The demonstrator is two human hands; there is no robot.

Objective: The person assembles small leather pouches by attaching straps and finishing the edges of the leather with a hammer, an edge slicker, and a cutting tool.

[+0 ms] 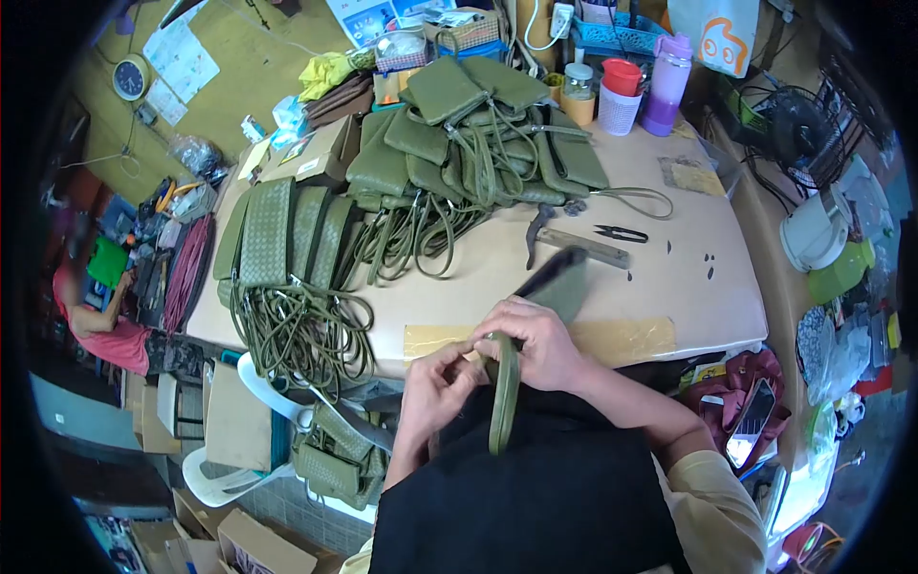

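Note:
Close to my body, over the table's front edge, my right hand (537, 346) grips a green leather piece. One part of this green leather piece (503, 397) hangs down edge-on below the fingers, and another flap stands out beyond the knuckles. It resembles the pouches on the table, though I cannot make out its full shape. My left hand (438, 390) is closed in a pinch against the same piece, its fingertips touching those of my right hand. Whatever small part lies between the fingertips is hidden.
Green pouches (459, 143) with wrist straps lie heaped at the back; woven-textured pouches (280, 230) stand at left. Thread snips (622, 233) and a flat bar (585, 247) rest mid-table. A purple bottle (666, 84) stands behind. Another person (96, 330) sits far left.

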